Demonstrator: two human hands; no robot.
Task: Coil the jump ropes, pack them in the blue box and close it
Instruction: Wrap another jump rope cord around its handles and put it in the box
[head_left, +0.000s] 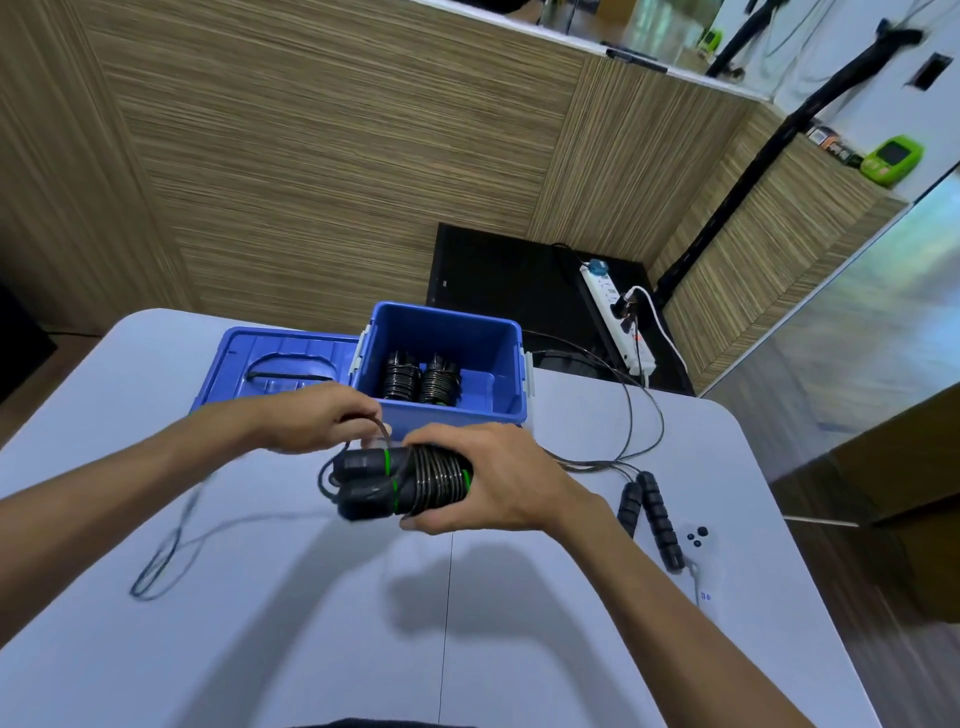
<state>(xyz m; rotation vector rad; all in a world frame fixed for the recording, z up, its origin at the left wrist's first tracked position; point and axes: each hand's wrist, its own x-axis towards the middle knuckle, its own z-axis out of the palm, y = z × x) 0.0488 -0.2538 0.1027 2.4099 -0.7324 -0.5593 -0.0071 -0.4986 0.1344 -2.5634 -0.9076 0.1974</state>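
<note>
Nearest, on the white table, a loose loop of rope trails to the left, blurred. Above the table the right hand is wrapped round a pair of black handles with green rings, fingers curled over the turns of rope already wound on them. The left hand pinches the free rope between thumb and fingers just beside the handles, feeding it on.

So the step in hand looks like coiling this rope; the slack on the table still has to be wound, which calls for pulling it in evenly and keeping the turns tight under the right fingers.

To the right lies another rope, uncoiled, its cord running off the table edge. Farther back stands the blue box, open, with two coiled ropes inside; its lid lies flat beside it on the left, so packing and closing remain
</note>
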